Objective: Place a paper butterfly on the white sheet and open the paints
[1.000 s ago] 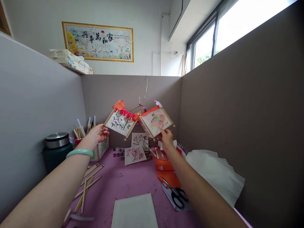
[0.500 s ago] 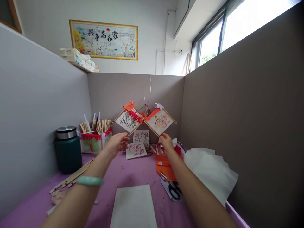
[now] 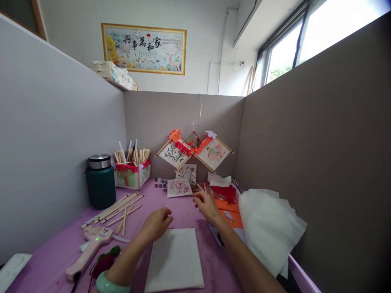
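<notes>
My left hand (image 3: pixel 157 224) hovers over the back left corner of a white pad (image 3: pixel 177 260), fingers loosely bent and nothing in them. Farther right, my right hand (image 3: pixel 207 206) is in the air with its fingers partly curled and apart, also without anything. Beyond both hands hangs a lantern-like ornament of stick-framed painted panels (image 3: pixel 214 153), with red fringe and orange and lilac paper pieces; a wire (image 3: pixel 200 106) holds it up. Neither hand touches it. Below it, a small card with a red flower drawing (image 3: pixel 179 187) leans near another drawn card (image 3: pixel 187 173).
At left are a green thermos (image 3: pixel 100 183), a box of sticks (image 3: pixel 128 176), loose wooden sticks (image 3: pixel 120 209) and a pink glue gun (image 3: pixel 94 248) with a green light. White sheets (image 3: pixel 267 228) and orange paper (image 3: pixel 230 211) lie right. Grey partitions (image 3: pixel 183 110) enclose the desk.
Both hands have come away from the hanging ornament, back and down towards the white pad. My right hand has let go of its lower corner. The view has shifted slightly left.
</notes>
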A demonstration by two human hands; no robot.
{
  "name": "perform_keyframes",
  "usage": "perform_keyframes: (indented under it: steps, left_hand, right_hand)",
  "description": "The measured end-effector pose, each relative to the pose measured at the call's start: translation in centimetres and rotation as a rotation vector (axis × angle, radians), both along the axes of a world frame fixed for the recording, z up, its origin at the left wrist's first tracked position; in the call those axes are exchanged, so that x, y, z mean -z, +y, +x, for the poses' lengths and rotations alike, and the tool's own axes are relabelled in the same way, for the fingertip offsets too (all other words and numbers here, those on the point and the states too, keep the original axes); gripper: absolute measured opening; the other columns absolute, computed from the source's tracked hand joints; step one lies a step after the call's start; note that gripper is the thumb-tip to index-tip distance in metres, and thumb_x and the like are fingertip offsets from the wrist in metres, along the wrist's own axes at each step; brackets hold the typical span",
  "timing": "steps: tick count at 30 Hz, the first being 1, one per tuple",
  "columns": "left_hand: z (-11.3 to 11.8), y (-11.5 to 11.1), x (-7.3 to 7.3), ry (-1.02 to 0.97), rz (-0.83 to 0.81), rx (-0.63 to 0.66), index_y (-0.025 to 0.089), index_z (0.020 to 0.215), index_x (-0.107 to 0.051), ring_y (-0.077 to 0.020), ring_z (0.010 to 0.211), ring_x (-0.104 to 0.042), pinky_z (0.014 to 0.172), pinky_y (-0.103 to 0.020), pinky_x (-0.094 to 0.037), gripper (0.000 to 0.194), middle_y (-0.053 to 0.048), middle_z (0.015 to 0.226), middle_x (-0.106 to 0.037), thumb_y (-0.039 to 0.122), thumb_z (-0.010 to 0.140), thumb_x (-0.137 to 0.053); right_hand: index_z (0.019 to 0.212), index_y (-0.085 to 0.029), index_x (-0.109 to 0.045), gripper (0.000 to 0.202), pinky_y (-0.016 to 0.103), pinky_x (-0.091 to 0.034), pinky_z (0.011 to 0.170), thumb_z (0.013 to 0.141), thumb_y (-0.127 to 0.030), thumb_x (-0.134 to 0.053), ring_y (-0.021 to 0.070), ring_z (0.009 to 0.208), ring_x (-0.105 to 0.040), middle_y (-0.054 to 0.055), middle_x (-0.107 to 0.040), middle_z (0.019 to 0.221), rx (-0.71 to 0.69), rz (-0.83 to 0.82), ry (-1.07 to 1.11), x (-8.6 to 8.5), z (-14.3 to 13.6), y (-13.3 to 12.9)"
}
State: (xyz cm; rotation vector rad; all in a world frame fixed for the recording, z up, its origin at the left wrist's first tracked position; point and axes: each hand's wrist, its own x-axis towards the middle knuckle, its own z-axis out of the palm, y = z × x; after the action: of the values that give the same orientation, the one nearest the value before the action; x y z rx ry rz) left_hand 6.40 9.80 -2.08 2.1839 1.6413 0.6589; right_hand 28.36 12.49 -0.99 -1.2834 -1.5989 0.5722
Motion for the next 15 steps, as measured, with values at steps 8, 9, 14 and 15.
perform_keyframes:
  steps: [8, 9, 14, 15]
  left_hand:
    - [1.0, -2.9, 2.4, 0.411, 0.091, -0.058, 0.012, 0.123, -0.055, -0.0311, 0.114, -0.048, 0.092, -0.044, -0.038, 0.042, -0.017, 0.122, -0.056, 0.026, 0.085, -0.045]
    - [1.1, -3.1, 2.5, 0.433, 0.087, -0.046, 0.012, 0.122, -0.055, -0.0315, 0.114, -0.047, 0.092, -0.045, -0.038, 0.041, -0.017, 0.122, -0.056, 0.026, 0.086, -0.043]
    - [1.5, -3.4, 2.6, 0.448, 0.091, -0.043, 0.012, 0.108, -0.062, -0.0303, 0.111, -0.049, 0.09, -0.043, -0.038, 0.033, -0.016, 0.116, -0.058, 0.026, 0.087, -0.041]
    - [1.4, -3.3, 2.7, 0.435, 0.098, -0.05, 0.012, 0.107, -0.062, -0.0301, 0.11, -0.049, 0.09, -0.042, -0.037, 0.032, -0.015, 0.115, -0.058, 0.026, 0.086, -0.042]
  right_hand:
    - [0.102, -0.019, -0.064, 0.022, 0.038, -0.036, 0.088, 0.089, -0.027, -0.048, 0.0254, 0.103, -0.052, 0.011, -0.063, 0.109, -0.001, 0.145, -0.714, 4.3, -4.2, -6.6]
    - [0.104, -0.02, -0.063, 0.022, 0.038, -0.035, 0.089, 0.089, -0.029, -0.048, 0.0254, 0.104, -0.051, 0.01, -0.061, 0.111, -0.026, 0.152, -0.771, 4.8, -4.5, -7.0]
    - [0.101, -0.021, -0.062, 0.02, 0.036, -0.034, 0.085, 0.091, -0.032, -0.048, 0.0237, 0.1, -0.05, 0.008, -0.06, 0.107, -0.057, 0.156, -0.849, 5.6, -4.6, -7.4]
    - [0.098, -0.021, -0.062, 0.019, 0.035, -0.034, 0.084, 0.09, -0.032, -0.048, 0.0236, 0.099, -0.05, 0.008, -0.06, 0.105, -0.044, 0.156, -0.849, 5.6, -4.5, -7.3]
